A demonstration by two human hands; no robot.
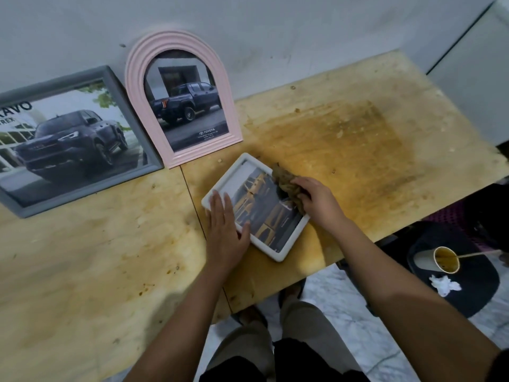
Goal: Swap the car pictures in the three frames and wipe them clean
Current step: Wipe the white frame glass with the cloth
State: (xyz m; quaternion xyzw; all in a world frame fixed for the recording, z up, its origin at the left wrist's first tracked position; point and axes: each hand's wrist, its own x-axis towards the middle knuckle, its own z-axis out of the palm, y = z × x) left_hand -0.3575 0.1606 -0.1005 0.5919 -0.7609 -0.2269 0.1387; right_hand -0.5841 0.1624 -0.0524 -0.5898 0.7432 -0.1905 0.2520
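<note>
A small white frame (286,248) with a yellow car picture lies flat on the wooden table (96,266), near its front edge. My left hand (224,230) presses flat on the frame's left side, fingers straight. My right hand (316,201) grips a crumpled brown cloth (285,181) that lies on the frame's upper right corner. A pink arched frame (137,78) with a dark pickup picture leans against the wall. Beside it on the left leans a grey rectangular frame (115,78) holding a dark pickup picture.
The table's right part bears a large brown stain (358,139). Off its front right edge, a dark stool (473,288) holds a paper cup (446,260) with a stick and a crumpled tissue (444,283). My legs and the marble floor show below.
</note>
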